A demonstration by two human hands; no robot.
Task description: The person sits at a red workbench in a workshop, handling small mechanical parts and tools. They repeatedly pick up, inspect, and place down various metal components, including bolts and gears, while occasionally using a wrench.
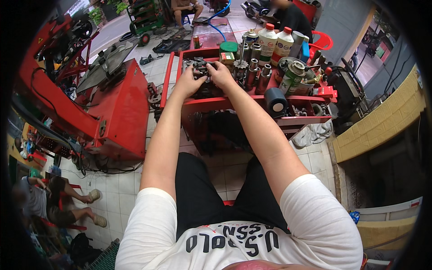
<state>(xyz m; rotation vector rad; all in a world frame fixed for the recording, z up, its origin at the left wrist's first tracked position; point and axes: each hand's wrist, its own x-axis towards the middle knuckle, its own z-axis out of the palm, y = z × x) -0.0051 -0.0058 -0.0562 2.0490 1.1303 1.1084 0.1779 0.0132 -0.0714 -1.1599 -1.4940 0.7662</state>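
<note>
Both my arms reach forward to the left part of a red tool cart's top tray [207, 105]. There, my left hand [190, 82] curls around the left side of a dark metal part [200, 66]. From the other side my right hand [220, 75] grips the same part with bent fingers. Its exact kind is too small to tell, and my hands cover some of it. More dark metal pieces lie beneath and around it. Just right of my right hand stand a small green and red box [227, 57], a toothed metal gear [240, 67] and several steel sockets [253, 72].
White bottles with red caps [267, 42], a green spray can [293, 76] and a dark cylinder [276, 100] crowd the cart's right side. A large red machine [119, 112] stands left. People sit at far left and at the back. A yellow ledge [382, 121] runs along the right.
</note>
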